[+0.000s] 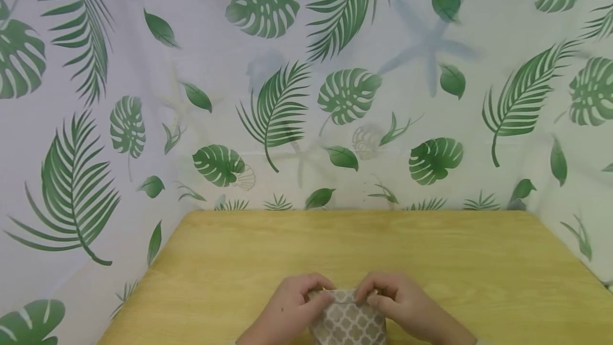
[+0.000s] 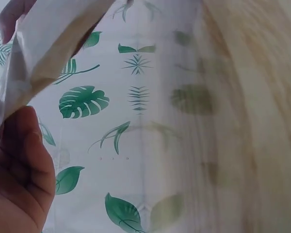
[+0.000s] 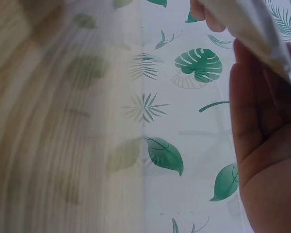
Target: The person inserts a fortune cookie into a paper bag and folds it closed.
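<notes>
A flat beige piece [image 1: 348,323] with a white lattice pattern is held up over the table's near side. It looks like a paper bag or folded sheet; I cannot tell which. At its upper left corner, the thumb and fingers of my left hand [image 1: 297,302] pinch the edge. My right hand [image 1: 402,302] pinches the upper right corner in the same way. A strip along the top appears folded over. The left wrist view shows the pale side of the patterned piece [image 2: 48,43] above my fingers. Its lower end is cut off by the head view's bottom edge.
A yellow wooden table [image 1: 359,249] spreads under and beyond both hands. Behind it and along both sides hangs a white curtain [image 1: 297,47] printed with green leaves, starfish and shells.
</notes>
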A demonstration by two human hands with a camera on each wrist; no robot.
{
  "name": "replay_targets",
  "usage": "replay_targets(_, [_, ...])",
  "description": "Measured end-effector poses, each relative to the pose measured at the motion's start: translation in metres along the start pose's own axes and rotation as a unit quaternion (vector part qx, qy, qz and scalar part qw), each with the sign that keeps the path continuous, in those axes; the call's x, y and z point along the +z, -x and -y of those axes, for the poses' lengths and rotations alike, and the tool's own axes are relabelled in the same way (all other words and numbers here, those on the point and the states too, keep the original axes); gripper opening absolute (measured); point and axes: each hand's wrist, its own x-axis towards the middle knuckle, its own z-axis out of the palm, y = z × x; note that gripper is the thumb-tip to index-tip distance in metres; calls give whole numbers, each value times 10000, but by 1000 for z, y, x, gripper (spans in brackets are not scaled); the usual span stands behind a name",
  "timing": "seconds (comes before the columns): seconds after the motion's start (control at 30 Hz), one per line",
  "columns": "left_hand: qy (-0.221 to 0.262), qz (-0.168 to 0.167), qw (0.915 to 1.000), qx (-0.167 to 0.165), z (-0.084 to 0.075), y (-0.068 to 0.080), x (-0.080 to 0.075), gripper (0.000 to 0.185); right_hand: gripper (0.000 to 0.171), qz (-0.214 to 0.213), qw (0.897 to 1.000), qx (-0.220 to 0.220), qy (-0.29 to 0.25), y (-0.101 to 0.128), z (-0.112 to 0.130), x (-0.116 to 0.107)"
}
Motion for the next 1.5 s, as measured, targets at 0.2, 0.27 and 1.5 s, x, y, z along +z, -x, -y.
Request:
replay_targets(0.2, [-216,-52,9997,-23,0,4,6,14,10,-386,9918,823,897,-4,8,12])
replay_targets(0.27, [-500,-88,9987,67,-4,5,8,11,9,-470,9866,871,1296,-6,11,15])
replay_targets(1.5, [-2552,339,9662,104,-14,-3,-14,7,17,-86,9689,1755,1745,-3,5,-13])
